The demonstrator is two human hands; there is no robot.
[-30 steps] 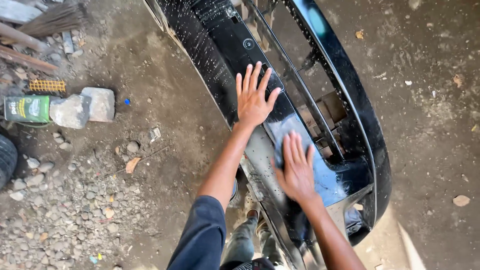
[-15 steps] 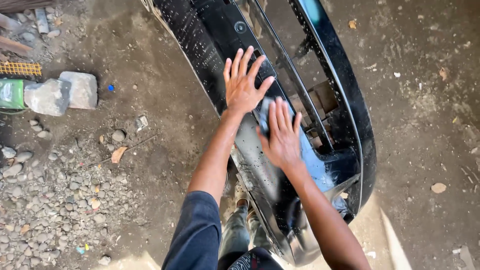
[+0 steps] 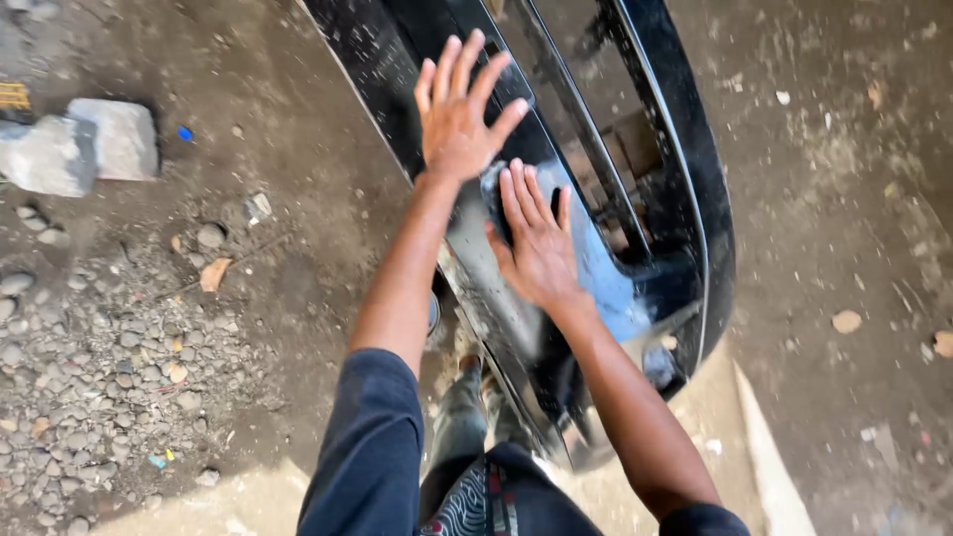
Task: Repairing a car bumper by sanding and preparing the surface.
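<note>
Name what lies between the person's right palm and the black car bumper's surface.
In the head view, a dark pad or cloth lies under the right hand, pressed onto the black bumper; only its edge shows.

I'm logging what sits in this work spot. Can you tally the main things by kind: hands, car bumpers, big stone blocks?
Hands: 2, left hand and right hand, both flat on the bumper
Black car bumper: 1
Grey stone blocks: 2
Total: 5
</note>
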